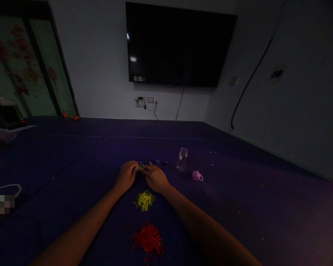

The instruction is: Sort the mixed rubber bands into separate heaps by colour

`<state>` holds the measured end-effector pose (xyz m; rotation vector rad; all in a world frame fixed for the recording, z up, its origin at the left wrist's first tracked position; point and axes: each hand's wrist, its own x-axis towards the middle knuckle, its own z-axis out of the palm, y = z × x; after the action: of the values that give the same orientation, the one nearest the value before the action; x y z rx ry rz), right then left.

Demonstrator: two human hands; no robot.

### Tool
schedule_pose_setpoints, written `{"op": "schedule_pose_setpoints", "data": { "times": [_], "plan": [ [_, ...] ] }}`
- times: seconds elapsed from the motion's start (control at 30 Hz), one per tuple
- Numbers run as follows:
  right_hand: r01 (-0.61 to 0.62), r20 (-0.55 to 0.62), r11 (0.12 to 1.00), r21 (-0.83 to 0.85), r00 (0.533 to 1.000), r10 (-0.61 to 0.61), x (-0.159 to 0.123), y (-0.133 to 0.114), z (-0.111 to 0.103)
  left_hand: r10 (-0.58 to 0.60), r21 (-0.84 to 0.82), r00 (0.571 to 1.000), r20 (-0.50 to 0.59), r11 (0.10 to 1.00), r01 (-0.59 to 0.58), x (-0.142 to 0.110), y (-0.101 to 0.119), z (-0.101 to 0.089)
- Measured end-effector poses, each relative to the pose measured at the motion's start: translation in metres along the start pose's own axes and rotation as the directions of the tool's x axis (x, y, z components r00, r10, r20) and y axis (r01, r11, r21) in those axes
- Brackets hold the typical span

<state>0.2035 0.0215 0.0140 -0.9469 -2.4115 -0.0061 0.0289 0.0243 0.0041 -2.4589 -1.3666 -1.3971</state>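
My left hand (127, 175) and my right hand (156, 178) meet over a mixed pile of blue, purple and pink rubber bands (158, 162). The fingers of both are bent and pinched close together among the bands, with a small yellow band (140, 168) showing between the fingertips. Exactly which bands each hand grips is partly hidden. Between my wrists lies a heap of yellow rubber bands (145, 200). Closer to me, a larger heap of red rubber bands (149, 239) rests between my forearms.
Right of the pile stands a clear bottle (182, 159), beside a pink cap with a loop (197, 175). Small white scraps (212, 164) dot the purple surface (238, 207). A white cord (12, 185) curves at the left edge. A television (180, 44) hangs on the far wall.
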Motion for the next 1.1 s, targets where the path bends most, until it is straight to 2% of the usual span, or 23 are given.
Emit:
{"op": "schedule_pose_setpoints", "data": {
  "times": [0.17, 0.43, 0.67, 0.8, 0.87, 0.93, 1.03, 1.1],
  "plan": [
    [-0.08, -0.028, 0.997, 0.009, 0.996, 0.08, -0.001, 0.004, 0.003, -0.018, -0.011, 1.0, -0.02, 1.0, 0.018, 0.0, 0.001, -0.001],
    [-0.064, -0.163, 0.99, 0.128, 0.983, 0.085, 0.0, 0.005, 0.005, -0.006, -0.08, 1.0, -0.002, 0.997, 0.006, 0.001, 0.004, -0.002],
    [-0.066, -0.219, 0.984, 0.163, 0.97, 0.101, 0.0, 0.005, 0.008, 0.052, -0.119, 0.997, 0.057, 0.992, -0.044, 0.0, 0.009, -0.003],
    [-0.046, -0.241, 0.95, 0.308, 0.963, 0.124, 0.002, 0.004, 0.01, 0.025, -0.154, 0.999, 0.026, 0.988, -0.021, -0.001, 0.011, -0.006],
    [-0.03, -0.188, 0.899, 0.436, 0.974, 0.123, 0.002, 0.005, 0.011, -0.055, -0.162, 0.998, -0.016, 0.985, 0.052, -0.001, 0.011, -0.007],
    [-0.052, -0.068, 0.817, 0.574, 0.991, 0.112, 0.001, 0.006, 0.011, -0.157, -0.157, 0.986, -0.059, 0.977, 0.146, -0.001, 0.01, -0.008],
    [-0.165, 0.134, 0.684, 0.711, 0.986, 0.098, 0.001, 0.006, 0.008, -0.273, -0.145, 0.958, -0.088, 0.955, 0.259, 0.0, 0.007, -0.009],
    [-0.226, 0.225, 0.618, 0.753, 0.971, 0.081, 0.0, 0.004, 0.004, -0.302, -0.15, 0.949, -0.093, 0.946, 0.287, 0.0, 0.007, -0.011]
  ]
}}
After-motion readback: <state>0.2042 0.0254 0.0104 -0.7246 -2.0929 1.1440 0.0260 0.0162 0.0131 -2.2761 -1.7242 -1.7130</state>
